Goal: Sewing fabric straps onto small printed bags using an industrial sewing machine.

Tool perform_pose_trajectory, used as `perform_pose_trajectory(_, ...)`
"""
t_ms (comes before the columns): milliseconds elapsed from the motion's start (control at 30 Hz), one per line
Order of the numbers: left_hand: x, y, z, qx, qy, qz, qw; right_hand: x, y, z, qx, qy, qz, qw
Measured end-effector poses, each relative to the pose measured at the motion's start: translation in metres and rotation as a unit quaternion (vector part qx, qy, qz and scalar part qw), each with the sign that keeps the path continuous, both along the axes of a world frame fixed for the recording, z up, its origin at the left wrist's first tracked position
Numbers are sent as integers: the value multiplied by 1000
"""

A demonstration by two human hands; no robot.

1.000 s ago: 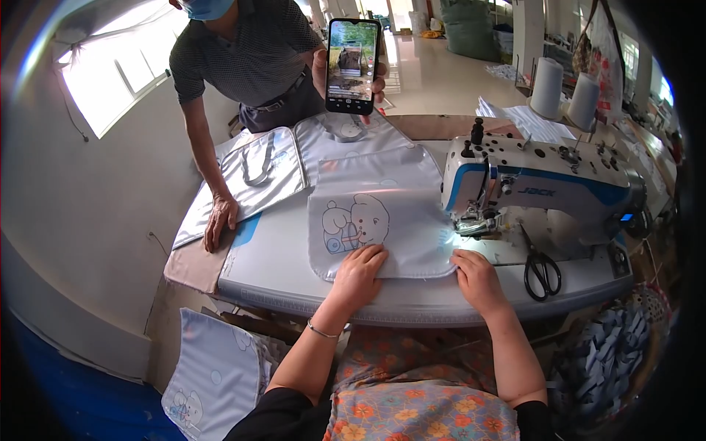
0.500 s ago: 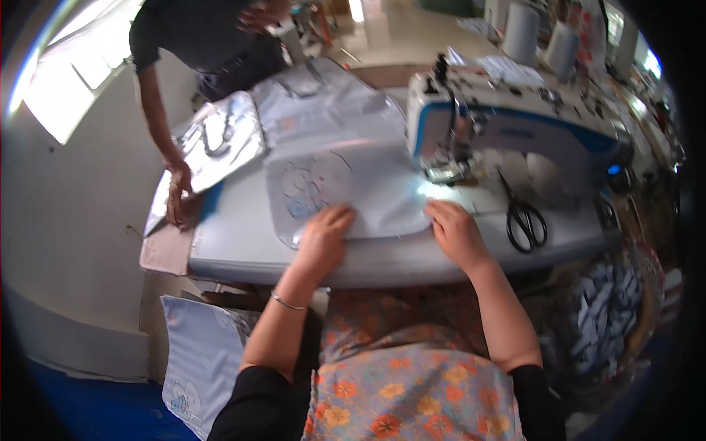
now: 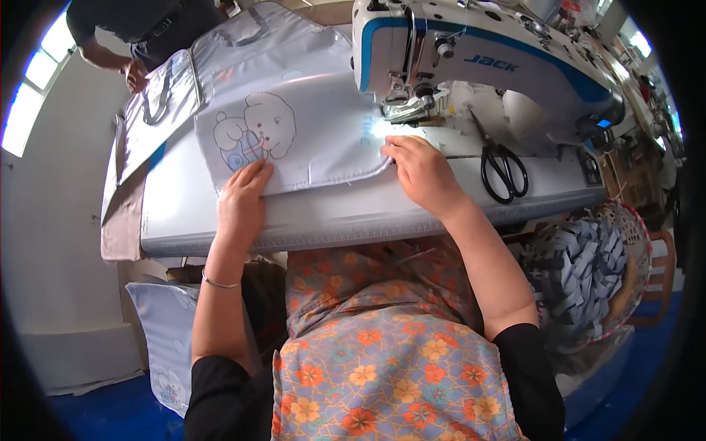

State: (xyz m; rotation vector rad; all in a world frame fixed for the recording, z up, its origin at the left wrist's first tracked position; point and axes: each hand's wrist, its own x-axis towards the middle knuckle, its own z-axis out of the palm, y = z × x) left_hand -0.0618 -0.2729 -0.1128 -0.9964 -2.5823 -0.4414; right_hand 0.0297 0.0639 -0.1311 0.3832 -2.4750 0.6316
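Left hand point(image 3: 243, 202) is resting open-fingered on a cartoon-printed fabric panel point(image 3: 327, 128); right hand point(image 3: 421, 170) is pinching its edge; woven basket point(image 3: 631, 223) is holding grey strips point(image 3: 588, 261).

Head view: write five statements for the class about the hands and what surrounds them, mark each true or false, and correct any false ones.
1. The left hand rests on the pale printed sheet. True.
2. The right hand holds the black-handled scissors. False: they lie on the worktable, apart from that hand.
3. A bracelet circles the left wrist. True.
4. The basket of grey strips is on the person's left. False: it is on the right.
5. The apron has a floral pattern. True.
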Motion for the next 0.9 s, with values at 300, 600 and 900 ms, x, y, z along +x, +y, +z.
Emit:
perform_pose_trajectory(300, -10, 5, 3, -31, 1, -5, 1000, -12, 3, -4, 43, 0, -4, 999)
perform_pose_trajectory(600, 21, 6, 7, -134, 46, -48, 989, -14, -4, -2, 62, -23, -29, 997)
perform_pose_trajectory(900, 109, 53, 37, -188, -25, -139, 972, -14, -4, -4, 55, -33, -35, 997)
